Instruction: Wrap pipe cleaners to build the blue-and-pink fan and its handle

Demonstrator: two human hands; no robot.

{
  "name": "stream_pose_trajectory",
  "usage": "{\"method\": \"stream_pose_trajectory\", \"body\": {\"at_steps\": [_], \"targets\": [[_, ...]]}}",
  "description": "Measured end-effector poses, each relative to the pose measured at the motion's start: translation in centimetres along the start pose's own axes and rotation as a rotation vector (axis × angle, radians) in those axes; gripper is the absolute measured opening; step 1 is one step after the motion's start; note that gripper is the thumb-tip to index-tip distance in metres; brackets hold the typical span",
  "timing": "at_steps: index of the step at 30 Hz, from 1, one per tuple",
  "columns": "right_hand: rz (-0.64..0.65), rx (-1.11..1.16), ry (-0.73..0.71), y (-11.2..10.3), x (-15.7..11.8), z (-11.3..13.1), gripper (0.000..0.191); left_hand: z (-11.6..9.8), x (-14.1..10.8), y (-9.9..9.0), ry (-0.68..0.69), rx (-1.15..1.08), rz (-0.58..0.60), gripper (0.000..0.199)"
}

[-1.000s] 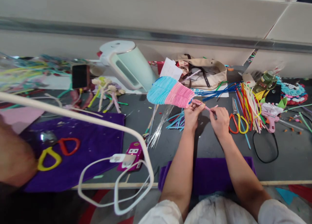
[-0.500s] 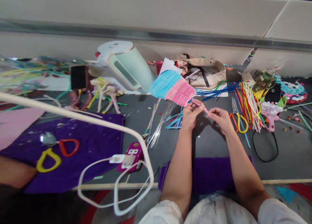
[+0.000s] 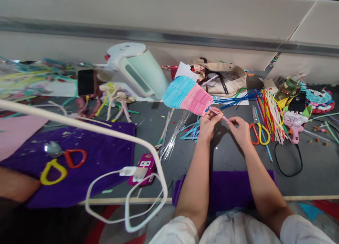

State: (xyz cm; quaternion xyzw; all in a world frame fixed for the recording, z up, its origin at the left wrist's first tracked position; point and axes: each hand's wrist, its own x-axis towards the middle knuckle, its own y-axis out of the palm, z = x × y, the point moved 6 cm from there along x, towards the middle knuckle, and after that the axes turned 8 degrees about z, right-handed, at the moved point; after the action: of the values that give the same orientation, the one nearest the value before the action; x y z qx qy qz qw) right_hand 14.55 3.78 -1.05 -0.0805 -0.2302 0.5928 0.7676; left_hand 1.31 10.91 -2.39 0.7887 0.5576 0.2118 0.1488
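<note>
A fan-shaped piece made of blue and pink pipe cleaners (image 3: 188,94) is held up over the table, its narrow pink end toward me. My left hand (image 3: 208,126) is closed around that narrow end. A thin twisted pink pipe cleaner (image 3: 224,117) runs from there to my right hand (image 3: 240,130), whose fingertips pinch it. Right of my right hand lie scissors with red and yellow handles (image 3: 259,132). Under the fan piece, thin silver wires (image 3: 174,139) and short blue pipe cleaners (image 3: 191,130) rest on the table.
A pale green kettle (image 3: 143,72), a canvas bag (image 3: 233,76) and a phone (image 3: 87,83) stand or lie along the back. Colored pipe cleaners (image 3: 271,113) and a pink glue gun (image 3: 293,125) are rightward. A white lamp arm (image 3: 106,132), cable and purple power strip (image 3: 144,166) occupy the left, near another person's arm (image 3: 18,182).
My right hand has shifted very slightly, its fingers still pinching the pink pipe cleaner. The fan piece and my left hand stay nearly in place; the view has tilted a little.
</note>
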Motion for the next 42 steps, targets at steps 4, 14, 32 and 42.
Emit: {"method": "stream_pose_trajectory", "body": {"at_steps": [4, 14, 32, 42], "targets": [[0.136, 0.323, 0.123, 0.8, 0.2, -1.1, 0.022, -0.1, 0.0, -0.1, 0.011, 0.01, 0.036, 0.03], [0.166, 0.625, 0.189, 1.9, 0.1, -0.5, 0.025, 0.5, 0.0, 0.3, -0.038, -0.088, -0.001, 0.039], [0.063, 0.469, 0.204, 2.6, 0.1, -2.3, 0.023, 0.9, 0.3, -0.9, -0.031, 0.035, -0.087, 0.048], [0.187, 0.624, 0.332, 3.0, 0.1, -2.7, 0.026, 0.1, 0.0, 0.0, -0.007, 0.179, -0.016, 0.043]]}}
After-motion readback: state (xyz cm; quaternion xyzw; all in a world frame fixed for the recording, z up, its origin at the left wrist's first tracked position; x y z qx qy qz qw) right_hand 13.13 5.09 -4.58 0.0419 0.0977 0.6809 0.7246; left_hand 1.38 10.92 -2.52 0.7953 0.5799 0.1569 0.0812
